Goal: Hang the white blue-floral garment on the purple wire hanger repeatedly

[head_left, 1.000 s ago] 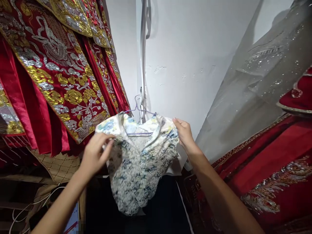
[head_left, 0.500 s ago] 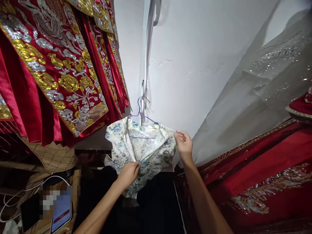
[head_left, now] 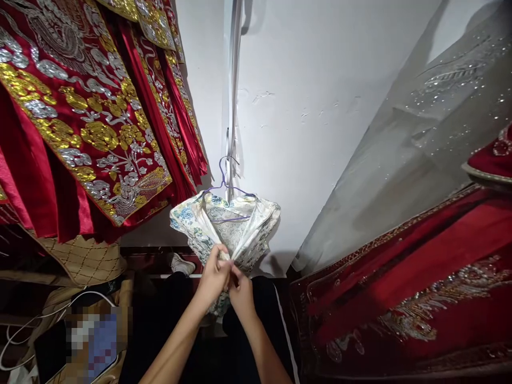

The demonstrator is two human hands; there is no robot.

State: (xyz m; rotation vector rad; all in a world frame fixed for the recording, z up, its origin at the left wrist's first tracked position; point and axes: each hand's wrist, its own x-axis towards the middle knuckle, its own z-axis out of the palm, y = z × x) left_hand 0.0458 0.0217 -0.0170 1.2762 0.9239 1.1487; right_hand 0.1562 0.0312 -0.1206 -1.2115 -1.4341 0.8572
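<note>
A floral blouse (head_left: 188, 220) in white, blue and green hangs in front of me on a purple wire hanger (head_left: 223, 184). Its collar stands apart in a V, and the pale inner side shows. At the bottom of the V my left hand (head_left: 216, 272) is closed on the front edge of the cloth. Right beside it, fingertips almost touching, my right hand (head_left: 241, 290) pinches the other front edge. Whatever lies between the fingertips is too small to make out. The lower part of the blouse hangs behind my hands, mostly hidden.
Red garments with gold and silver embroidery (head_left: 100, 136) hang at the left. A sheer sparkling white fabric (head_left: 404, 144) and a beaded red garment (head_left: 420, 277) fill the right. Lower left, a phone (head_left: 102, 341) and white cable (head_left: 48, 309) rest on a chair. A white wall (head_left: 304, 154) stands behind.
My right hand has moved from the blouse's right shoulder edge down to the front opening, next to my left hand. The two front edges have come together.
</note>
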